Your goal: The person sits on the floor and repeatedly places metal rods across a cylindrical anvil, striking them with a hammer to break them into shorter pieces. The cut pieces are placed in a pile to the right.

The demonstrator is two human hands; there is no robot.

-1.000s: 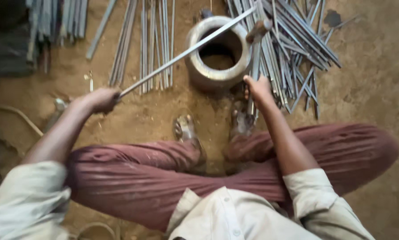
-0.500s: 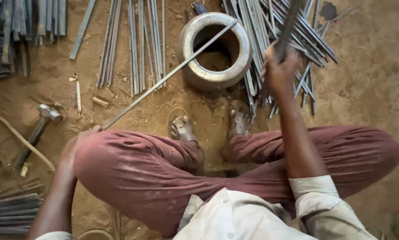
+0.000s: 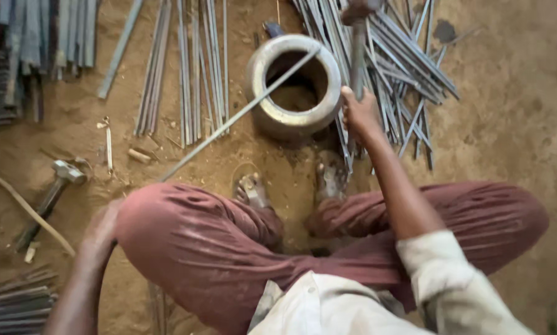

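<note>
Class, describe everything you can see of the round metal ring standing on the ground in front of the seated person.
The metal ring is a thick-walled, short hollow cylinder of dull grey, worn metal, standing open end up on the sandy ground. Sandy earth shows inside its hole. A long thin rod lies slanting across its rim, running down to the left. Loose metal rods lie piled beside it on the right. The right hand, gripping an upright tool handle, is close beside its right edge; contact cannot be told.

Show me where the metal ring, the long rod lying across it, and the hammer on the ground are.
Metal ring (image 3: 261, 74), head view, on its left rim.
Long rod (image 3: 229, 121), head view, on its middle, left of the ring.
Hammer (image 3: 64, 172), head view, on its metal head.
</note>
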